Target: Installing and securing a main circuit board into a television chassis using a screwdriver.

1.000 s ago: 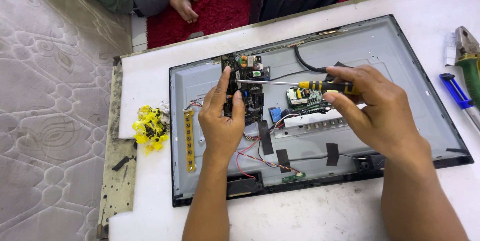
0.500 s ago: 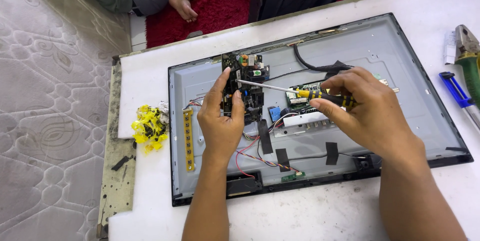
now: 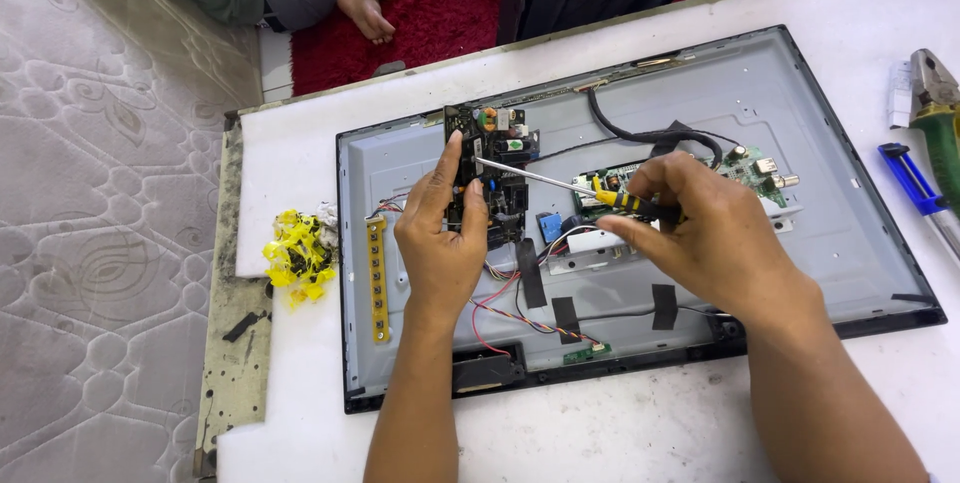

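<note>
1. The dark rectangular circuit board (image 3: 487,175) sits at about ten o'clock inside the grey metal back of the opened flat screen (image 3: 800,153), which lies face down on the white counter (image 3: 600,433).
2. The left hand (image 3: 442,233) lies flat on the board, fingers together, apparently steadying it.
3. The right hand (image 3: 705,233) pinches the yellow-and-black screwdriver (image 3: 575,188), its tip reaching the board.
4. Yellow plastic clips (image 3: 297,255) lie at nine o'clock; green-handled pliers (image 3: 940,123) lie at three.
</note>
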